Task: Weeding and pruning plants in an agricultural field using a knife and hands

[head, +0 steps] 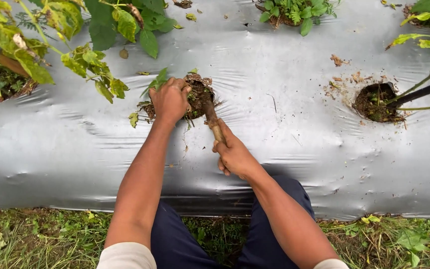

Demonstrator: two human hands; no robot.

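The left hand (170,99) was curled tight around small green weeds (151,85) at the edge of a round dirt hole (198,97). The right hand (232,152) gripped a muddy wooden stick (212,119), its tip in the soil. Both arms reached forward over crinkly, shiny grey plastic sheet (284,139), with leafy plants (90,45) nearby.

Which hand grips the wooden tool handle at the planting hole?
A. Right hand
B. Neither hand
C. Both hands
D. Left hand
A: the right hand is wrapped around the handle, whose tip goes into the hole, while the left hand grasps weeds at the hole's edge.
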